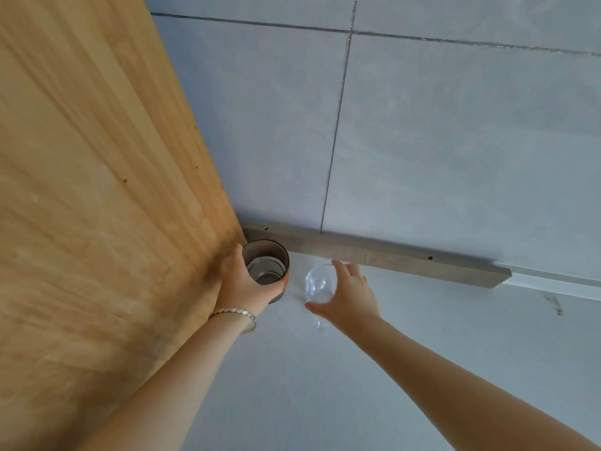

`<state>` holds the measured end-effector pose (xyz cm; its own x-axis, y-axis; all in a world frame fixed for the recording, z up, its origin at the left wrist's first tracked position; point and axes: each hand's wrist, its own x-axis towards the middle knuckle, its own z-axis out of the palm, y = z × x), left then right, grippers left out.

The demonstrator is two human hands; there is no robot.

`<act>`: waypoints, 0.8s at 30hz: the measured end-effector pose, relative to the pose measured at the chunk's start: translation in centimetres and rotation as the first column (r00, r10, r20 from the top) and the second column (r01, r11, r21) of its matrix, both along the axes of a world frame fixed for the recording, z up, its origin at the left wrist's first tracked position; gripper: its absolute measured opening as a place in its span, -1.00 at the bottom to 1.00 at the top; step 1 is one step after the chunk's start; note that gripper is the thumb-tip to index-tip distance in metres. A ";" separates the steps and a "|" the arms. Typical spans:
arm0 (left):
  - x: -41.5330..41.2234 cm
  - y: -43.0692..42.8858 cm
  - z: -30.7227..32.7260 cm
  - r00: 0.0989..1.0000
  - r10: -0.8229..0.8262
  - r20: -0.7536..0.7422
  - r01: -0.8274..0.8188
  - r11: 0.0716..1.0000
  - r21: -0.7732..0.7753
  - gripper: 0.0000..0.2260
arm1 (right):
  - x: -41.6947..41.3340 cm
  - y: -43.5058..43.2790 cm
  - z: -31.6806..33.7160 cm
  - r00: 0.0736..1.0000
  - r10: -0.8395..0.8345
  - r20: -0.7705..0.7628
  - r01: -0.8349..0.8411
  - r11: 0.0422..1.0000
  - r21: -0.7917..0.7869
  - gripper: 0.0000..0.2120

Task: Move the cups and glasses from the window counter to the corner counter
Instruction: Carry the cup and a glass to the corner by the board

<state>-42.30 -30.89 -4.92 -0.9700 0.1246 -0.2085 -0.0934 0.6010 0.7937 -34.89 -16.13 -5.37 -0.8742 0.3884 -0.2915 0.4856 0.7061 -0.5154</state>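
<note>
Gripping the grey cup (266, 268) in my left hand (242, 284), my right hand (348, 299) fingers (349, 271) curl around the clear glass (318, 284) on the table (325, 385).

A grey cup (266, 270) with a shiny metal inside stands upright, mouth open, in the corner of the pale counter (422, 336). Just beside it on the right stands a clear, empty glass (318, 284).

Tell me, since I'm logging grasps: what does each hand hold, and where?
Left hand grips the grey round cup around its side near the rim. Right hand holds the clear glass at its rim.
</note>
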 end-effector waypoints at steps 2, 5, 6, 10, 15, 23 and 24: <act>-0.5 -0.3 -0.2 1.000 0.008 -0.028 -0.007 0.998 0.060 -0.35 | -1.9 -0.4 -0.2 1.000 -0.010 0.002 0.010 0.999 -0.034 -0.14; -1.4 0.1 -0.4 0.996 0.086 -0.012 -0.085 0.994 0.064 -0.16 | -3.5 -0.5 -0.5 1.000 -0.010 -0.008 0.010 0.999 -0.053 -0.13; -1.7 0.4 -0.4 0.994 0.112 -0.014 -0.111 0.992 0.057 -0.14 | -3.7 -0.4 -0.6 1.000 -0.016 -0.020 0.015 0.999 -0.050 -0.13; -2.0 1.2 -0.3 0.986 0.162 -0.044 -0.160 0.987 0.031 -0.13 | -4.0 -0.4 -0.9 0.999 -0.029 -0.035 0.029 0.999 -0.022 -0.14; -1.6 1.3 -0.2 0.990 0.131 -0.053 -0.130 0.991 0.012 -0.14 | -3.9 -0.4 -1.2 0.999 -0.029 -0.046 0.025 0.997 -0.070 -0.07; 3.6 0.9 1.3 0.985 -0.156 -0.073 0.105 0.880 -0.462 -0.23 | 3.7 3.1 -0.3 0.989 0.019 0.144 0.003 0.989 -0.151 -0.18; 5.0 1.0 1.4 0.979 -0.193 -0.064 0.133 0.844 -0.520 -0.26 | 5.5 4.1 -0.4 0.973 0.052 0.224 -0.022 0.991 -0.135 -0.27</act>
